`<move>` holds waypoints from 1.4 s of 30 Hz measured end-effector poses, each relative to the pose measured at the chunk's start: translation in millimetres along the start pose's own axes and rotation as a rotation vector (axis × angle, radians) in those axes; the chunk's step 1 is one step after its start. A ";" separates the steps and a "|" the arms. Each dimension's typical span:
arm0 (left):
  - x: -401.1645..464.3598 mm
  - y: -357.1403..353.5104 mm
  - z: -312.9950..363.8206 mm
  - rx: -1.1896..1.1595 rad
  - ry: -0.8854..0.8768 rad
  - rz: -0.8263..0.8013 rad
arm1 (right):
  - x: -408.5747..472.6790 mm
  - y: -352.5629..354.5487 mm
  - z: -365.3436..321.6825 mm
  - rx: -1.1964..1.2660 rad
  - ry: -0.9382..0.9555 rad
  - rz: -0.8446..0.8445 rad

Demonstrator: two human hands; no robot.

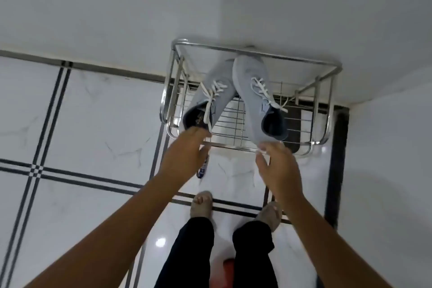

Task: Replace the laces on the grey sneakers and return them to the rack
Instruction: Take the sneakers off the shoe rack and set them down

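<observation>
Left hand: extended toward the heel of the left sneaker, fingers relaxed and loosely spread, fingertips at or just short of the heel collar. Motion blur prevents confirming contact. It grips nothing.

Right hand: extended toward the heel of the right sneaker, fingers straight and slightly spread, fingertips just below the heel. Contact likewise cannot be confirmed. It holds nothing.

Both grey sneakers sit on the top tier of the metal rack, toes pointing toward the wall, heels toward the person. The toes lie close together, the left toe tucked partly behind the right; the heels splay apart. Each shoe carries white laces threaded through the eyelets, with loose ends trailing: one end hangs over the left shoe's opening, another lies across the right shoe's collar.

The rack is chrome tube with a wire-grid shelf, standing against the wall near a corner.

Below the hands: a white tiled floor with dark line borders, the person's feet in pale sandals, and dark trousers. A small blue-and-white item lies on the floor under the left hand; its identity cannot be determined.
</observation>
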State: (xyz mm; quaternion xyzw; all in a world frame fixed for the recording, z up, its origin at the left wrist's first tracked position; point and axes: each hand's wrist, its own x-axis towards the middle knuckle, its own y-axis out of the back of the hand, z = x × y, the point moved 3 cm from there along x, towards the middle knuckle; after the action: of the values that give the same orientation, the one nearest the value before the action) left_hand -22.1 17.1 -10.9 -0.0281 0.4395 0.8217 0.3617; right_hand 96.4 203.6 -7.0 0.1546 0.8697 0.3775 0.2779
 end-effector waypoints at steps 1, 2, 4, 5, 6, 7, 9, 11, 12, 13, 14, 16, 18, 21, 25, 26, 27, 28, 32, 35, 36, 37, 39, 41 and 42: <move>14.4 -5.1 -7.6 0.095 -0.011 0.032 | 18.3 -1.2 6.2 -0.122 0.049 0.057; 26.7 -9.7 -13.5 0.213 0.009 0.037 | 33.9 -2.7 10.3 -0.291 0.063 0.064; 49.6 -16.0 -27.6 0.452 0.059 -0.088 | 67.1 -2.2 17.1 -0.532 0.037 -0.042; 59.1 -22.0 -31.8 0.576 0.036 -0.153 | 79.1 -5.6 19.7 -0.619 0.029 -0.120; 63.9 -30.3 -34.3 0.689 -0.003 -0.200 | 85.0 -13.5 24.3 -0.683 0.037 -0.182; 67.7 -34.9 -35.4 0.796 -0.032 -0.218 | 88.6 -20.1 28.4 -0.736 0.050 -0.221; 73.3 -40.3 -37.2 0.887 -0.033 -0.202 | 93.4 -30.6 35.5 -0.753 0.040 -0.266; 73.8 -43.5 -34.9 0.914 -0.048 -0.170 | 93.3 -34.4 39.3 -0.658 0.009 -0.252; 72.3 -44.1 -33.8 0.912 -0.050 -0.184 | 90.5 -35.6 39.5 -0.598 -0.007 -0.244; 70.0 -43.9 -33.5 0.905 -0.070 -0.187 | 86.2 -35.7 38.9 -0.541 -0.018 -0.222; 67.2 -42.2 -31.4 0.900 -0.091 -0.192 | 81.4 -35.3 37.3 -0.483 -0.022 -0.197; 55.5 -38.4 -25.3 0.888 -0.156 -0.174 | 68.7 -33.7 33.7 -0.383 -0.040 -0.171; 41.7 -35.3 -16.2 0.874 -0.263 -0.143 | 50.5 -33.9 28.4 -0.288 -0.035 -0.146; 5.9 -31.1 -1.7 0.720 -0.394 -0.052 | 4.7 -33.6 22.8 -0.207 -0.009 -0.087; -64.3 -31.5 27.8 0.408 -0.483 0.008 | -71.8 -31.3 23.9 -0.178 0.011 -0.065; -82.6 -34.5 34.4 0.401 -0.501 -0.010 | -90.5 -30.0 26.2 -0.189 0.002 -0.083; -100.3 -40.2 39.7 0.413 -0.529 -0.042 | -108.7 -28.5 29.0 -0.192 0.004 -0.091; -116.0 -47.5 42.6 0.435 -0.549 -0.090 | -125.4 -28.0 31.7 -0.178 0.009 -0.090; -160.3 -84.4 41.6 0.411 -0.489 -0.221 | -180.8 -28.3 51.4 -0.104 -0.009 -0.083; -176.2 -120.6 36.1 0.433 -0.457 -0.299 | -199.9 -40.8 90.6 -0.104 -0.094 -0.165; -178.1 -134.6 35.9 0.430 -0.440 -0.321 | -203.6 -45.9 106.4 -0.104 -0.116 -0.191; -177.7 -149.5 33.4 0.414 -0.431 -0.327 | -204.0 -51.7 120.5 -0.105 -0.133 -0.220; -168.4 -182.1 26.5 0.401 -0.411 -0.339 | -196.5 -67.2 150.8 -0.120 -0.165 -0.258; -152.7 -220.8 11.7 0.426 -0.397 -0.351 | -177.1 -90.1 184.1 -0.157 -0.169 -0.283; -142.0 -243.8 1.0 0.464 -0.388 -0.367 | -163.3 -104.4 202.6 -0.179 -0.151 -0.279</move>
State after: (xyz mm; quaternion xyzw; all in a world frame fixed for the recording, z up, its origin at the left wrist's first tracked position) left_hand 233.7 22.7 -129.7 0.1328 0.5252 0.6113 0.5769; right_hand 342.1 171.4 -138.3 0.0348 0.8222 0.3986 0.4048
